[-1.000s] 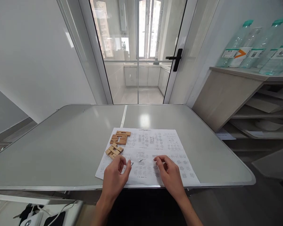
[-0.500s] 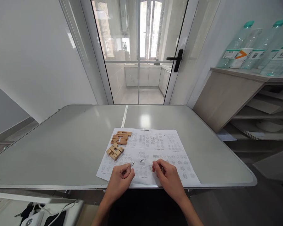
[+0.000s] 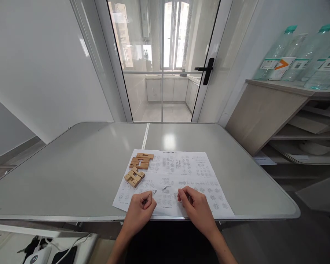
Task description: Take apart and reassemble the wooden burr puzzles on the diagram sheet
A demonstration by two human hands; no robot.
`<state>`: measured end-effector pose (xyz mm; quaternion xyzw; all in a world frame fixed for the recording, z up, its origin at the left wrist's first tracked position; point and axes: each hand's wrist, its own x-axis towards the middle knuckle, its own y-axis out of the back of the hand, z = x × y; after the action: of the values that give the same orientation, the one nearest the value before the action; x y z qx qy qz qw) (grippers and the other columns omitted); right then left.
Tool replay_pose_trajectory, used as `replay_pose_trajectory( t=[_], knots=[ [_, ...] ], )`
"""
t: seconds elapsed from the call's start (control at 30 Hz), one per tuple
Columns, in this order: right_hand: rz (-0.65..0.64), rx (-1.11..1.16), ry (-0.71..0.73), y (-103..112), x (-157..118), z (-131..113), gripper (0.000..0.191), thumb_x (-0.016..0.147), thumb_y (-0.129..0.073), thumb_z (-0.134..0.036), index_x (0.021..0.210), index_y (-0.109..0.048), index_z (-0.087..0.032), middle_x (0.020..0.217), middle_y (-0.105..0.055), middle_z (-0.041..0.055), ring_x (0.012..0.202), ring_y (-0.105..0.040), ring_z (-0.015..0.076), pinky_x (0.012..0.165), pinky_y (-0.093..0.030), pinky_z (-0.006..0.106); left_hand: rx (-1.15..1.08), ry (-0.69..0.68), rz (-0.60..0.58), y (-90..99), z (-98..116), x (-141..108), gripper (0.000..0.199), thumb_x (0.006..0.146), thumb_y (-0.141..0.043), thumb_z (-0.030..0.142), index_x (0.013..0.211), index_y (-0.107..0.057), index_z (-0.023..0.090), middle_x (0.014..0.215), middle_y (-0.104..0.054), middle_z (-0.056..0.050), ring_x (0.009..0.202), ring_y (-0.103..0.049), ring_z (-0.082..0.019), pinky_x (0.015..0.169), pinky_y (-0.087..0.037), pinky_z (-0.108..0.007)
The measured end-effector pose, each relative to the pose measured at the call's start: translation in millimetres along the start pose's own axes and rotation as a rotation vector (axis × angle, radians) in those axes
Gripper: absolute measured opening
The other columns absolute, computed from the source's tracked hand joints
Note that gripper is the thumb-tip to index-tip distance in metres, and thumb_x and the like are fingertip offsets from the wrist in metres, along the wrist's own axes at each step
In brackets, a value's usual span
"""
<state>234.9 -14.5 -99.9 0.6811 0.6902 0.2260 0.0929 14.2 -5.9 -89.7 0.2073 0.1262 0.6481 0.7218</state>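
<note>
My left hand [image 3: 140, 208] rests loosely curled at the near edge of a large printed sheet [image 3: 170, 209], its thumb against the bent fingers. To the right, my right hand [image 3: 195, 206] is curled in the same way over the sheet. Nothing shows in either hand. Beyond my left hand, on the sheet's left side, lies a cluster of light wooden puzzle pieces [image 3: 134, 177] with notches. Just behind it are darker notched wooden pieces [image 3: 139, 165], set close together, one with a long slot. Small line drawings cover the sheet, too fine to read.
The sheet lies on a grey table [image 3: 71, 165] with a metal rim. A glass door [image 3: 162, 95] with a black handle [image 3: 208, 71] stands behind. Plastic bottles [image 3: 299, 55] top a wooden shelf [image 3: 272, 110] at right. Cables and a white device [image 3: 38, 255] sit at lower left.
</note>
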Motion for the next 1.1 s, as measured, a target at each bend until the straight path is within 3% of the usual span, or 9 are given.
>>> replay_pose_trajectory(
  t=[1.1],
  knots=[
    [-0.018,0.017,-0.014,-0.7,0.2,2.6,0.044,0.108,-0.045,-0.05,0.077,-0.063,-0.023,0.073,-0.069,0.0009,0.063,-0.058,0.0185,0.06,-0.042,0.029,-0.014,-0.013,0.001,-0.4,-3.6,-0.1,0.034,0.079,-0.049,0.022,0.063,-0.02,0.024,0.06,-0.024,0.007,0.059,-0.023,-0.011,0.055,-0.02,-0.027]
  ],
)
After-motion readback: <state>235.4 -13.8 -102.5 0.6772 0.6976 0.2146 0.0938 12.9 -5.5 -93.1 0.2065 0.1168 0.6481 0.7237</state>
